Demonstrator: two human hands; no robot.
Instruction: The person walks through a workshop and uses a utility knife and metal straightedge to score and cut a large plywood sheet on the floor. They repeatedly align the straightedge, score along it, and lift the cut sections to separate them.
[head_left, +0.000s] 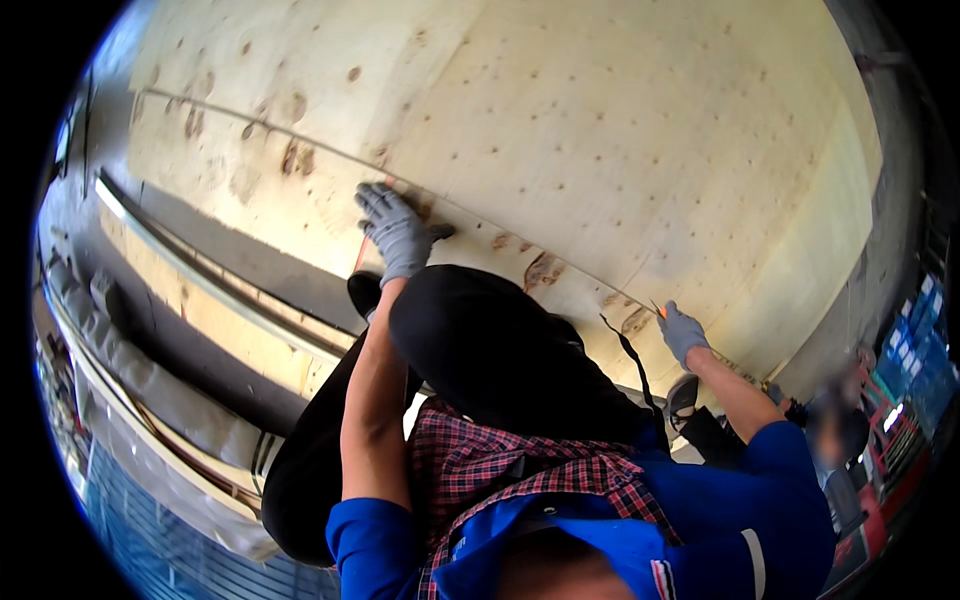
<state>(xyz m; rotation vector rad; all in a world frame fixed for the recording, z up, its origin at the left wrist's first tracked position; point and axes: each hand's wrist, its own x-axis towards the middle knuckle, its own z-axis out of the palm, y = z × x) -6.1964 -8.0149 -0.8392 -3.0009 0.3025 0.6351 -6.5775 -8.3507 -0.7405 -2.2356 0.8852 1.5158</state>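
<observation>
the wide pale plywood sheet with scattered knots and rows of small holes (600,130) fills the upper view, lying flat; it looks stiff, heavy and rough, best gripped along an edge. a long thin straight strip (480,215) runs slanted across it, light and probably slippery, best pinned from above. the left hand (395,232), grey-gloved, presses down flat on it with fingers spread, clamped on nothing. the right hand (683,333), also gloved, is closed around a small orange marking tool (657,309) by the strip.
</observation>
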